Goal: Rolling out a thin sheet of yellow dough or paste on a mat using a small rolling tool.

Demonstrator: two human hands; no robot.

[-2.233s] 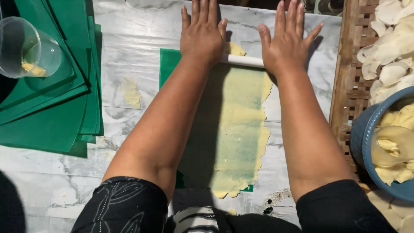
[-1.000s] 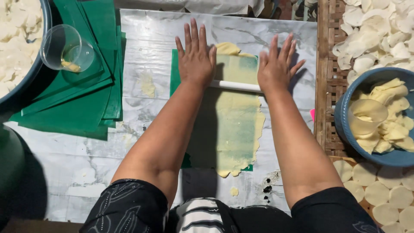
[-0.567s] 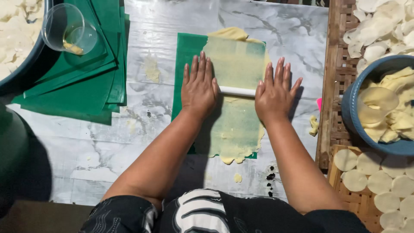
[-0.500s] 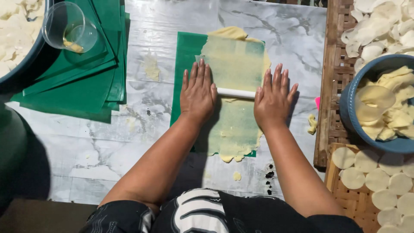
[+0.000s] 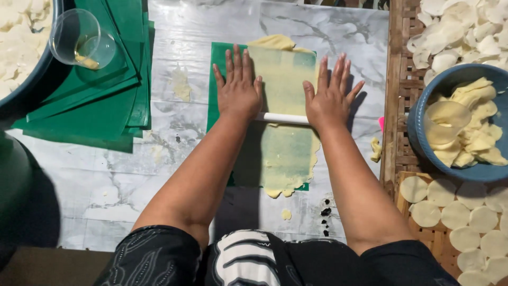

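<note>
Both palms press flat on a thin white rolling pin point(image 5: 280, 118) lying across a pale yellow dough sheet point(image 5: 286, 143) on a green mat point(image 5: 219, 69); left hand point(image 5: 238, 90) and right hand point(image 5: 328, 100) have fingers straight and slightly spread, gripping nothing; judged mid-roll, the next stroke wants even pressure so the ragged near edge does not tear; left of the mat lie stacked green sheets point(image 5: 84, 114) with a clear cup point(image 5: 82, 39); right of it, a blue bowl point(image 5: 423, 148) of dough rounds; nothing blocks the pin.
</note>
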